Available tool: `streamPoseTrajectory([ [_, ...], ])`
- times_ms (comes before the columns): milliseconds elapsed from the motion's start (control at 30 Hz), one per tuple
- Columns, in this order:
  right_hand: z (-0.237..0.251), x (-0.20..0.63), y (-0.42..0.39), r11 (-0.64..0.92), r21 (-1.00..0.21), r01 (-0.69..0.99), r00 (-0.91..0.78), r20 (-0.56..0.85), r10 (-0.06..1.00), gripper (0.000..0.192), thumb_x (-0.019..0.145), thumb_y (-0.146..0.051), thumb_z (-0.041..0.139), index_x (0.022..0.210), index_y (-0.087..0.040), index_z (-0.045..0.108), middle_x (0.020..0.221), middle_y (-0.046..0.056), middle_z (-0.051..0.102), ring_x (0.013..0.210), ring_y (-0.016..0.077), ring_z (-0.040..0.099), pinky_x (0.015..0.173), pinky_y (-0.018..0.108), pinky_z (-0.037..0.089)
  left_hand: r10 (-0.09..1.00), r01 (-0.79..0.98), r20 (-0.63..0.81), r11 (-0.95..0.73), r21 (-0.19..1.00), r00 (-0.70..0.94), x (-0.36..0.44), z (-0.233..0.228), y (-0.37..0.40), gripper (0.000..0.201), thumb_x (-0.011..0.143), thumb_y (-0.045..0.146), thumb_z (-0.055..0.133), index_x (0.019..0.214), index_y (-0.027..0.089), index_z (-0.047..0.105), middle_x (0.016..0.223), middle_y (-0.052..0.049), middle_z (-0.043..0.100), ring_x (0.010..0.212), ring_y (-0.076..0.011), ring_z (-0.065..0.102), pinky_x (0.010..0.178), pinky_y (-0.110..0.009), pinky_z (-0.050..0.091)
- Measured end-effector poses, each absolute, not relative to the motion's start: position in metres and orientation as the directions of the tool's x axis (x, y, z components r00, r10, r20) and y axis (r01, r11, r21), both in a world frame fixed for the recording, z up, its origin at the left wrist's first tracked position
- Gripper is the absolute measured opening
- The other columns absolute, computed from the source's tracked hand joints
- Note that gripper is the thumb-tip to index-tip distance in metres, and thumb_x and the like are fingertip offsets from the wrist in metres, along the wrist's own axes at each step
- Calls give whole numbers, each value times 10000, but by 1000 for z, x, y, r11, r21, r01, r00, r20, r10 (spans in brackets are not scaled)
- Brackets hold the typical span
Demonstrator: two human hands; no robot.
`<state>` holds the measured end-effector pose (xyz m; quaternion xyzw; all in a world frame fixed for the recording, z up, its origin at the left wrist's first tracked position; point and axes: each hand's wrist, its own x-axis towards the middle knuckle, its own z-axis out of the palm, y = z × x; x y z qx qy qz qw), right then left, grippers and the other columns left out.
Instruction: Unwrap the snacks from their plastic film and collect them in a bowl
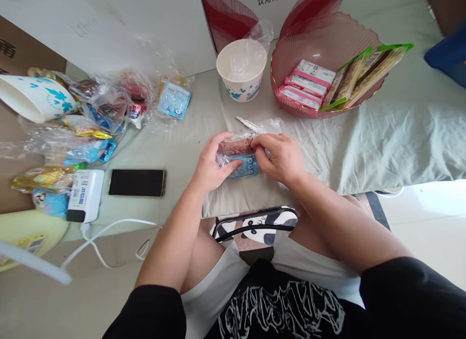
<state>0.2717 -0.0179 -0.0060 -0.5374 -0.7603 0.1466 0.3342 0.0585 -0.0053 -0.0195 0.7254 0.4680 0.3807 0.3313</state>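
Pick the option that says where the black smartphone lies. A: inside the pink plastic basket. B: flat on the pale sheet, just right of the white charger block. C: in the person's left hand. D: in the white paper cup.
B: the black smartphone lies flat, screen up, on the pale sheet, just right of the white charger block; both hands are instead on a clear plastic snack packet.

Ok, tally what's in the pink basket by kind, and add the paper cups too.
Pink-and-white packets in the pink basket: 3
Green-edged packs of sticks in the basket: 2
Paper cups with blue leaf print: 2, one upright, one on its side
Total: 7
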Motion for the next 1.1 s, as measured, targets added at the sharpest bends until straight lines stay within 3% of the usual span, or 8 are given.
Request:
streamPoseTrajectory([
  [167,-7,272,-16,378,-582,720,-185,364,913,208,882,-200,482,869,-230,687,810,47,752,716,206,635,760,353,404,964,305,234,-264,915,129,51,-22,4,763,654,613,883,1271,301,561,1084,-43,650,1050,-238,683,945,-392,580],
  [400,-10,271,-16,382,-548,744,-165,403,900,174,878,-195,506,837,-227,673,740,51,718,797,233,620,783,382,386,989,104,118,-127,986,88,47,-23,7,769,666,620,876,1295,359,519,1096,-38,677,1027,-236,721,830,-372,631],
  [633,-4,270,-17,453,-679,578,-262,371,891,184,923,-272,510,996,-216,669,861,51,751,796,202,669,791,345,466,992,-117,52,-39,992,117,51,-21,5,737,651,471,939,1262,339,549,1120,-22,695,1059,-232,723,882,-352,618],
  [867,-4,272,-18,361,-830,426,-305,244,921,264,975,-371,489,1181,-234,582,899,41,745,725,176,665,718,308,507,991,-122,39,-23,992,128,55,-17,1,703,664,438,937,1241,312,555,1131,-34,721,1102,-239,717,939,-362,595],
  [1100,-6,271,-17,295,-868,400,-302,179,936,248,993,-385,457,1179,-233,520,824,19,718,692,187,640,698,322,483,985,-98,8,9,995,173,59,-10,-3,631,707,447,902,1214,286,562,1152,-42,730,1102,-238,710,951,-368,578],
])
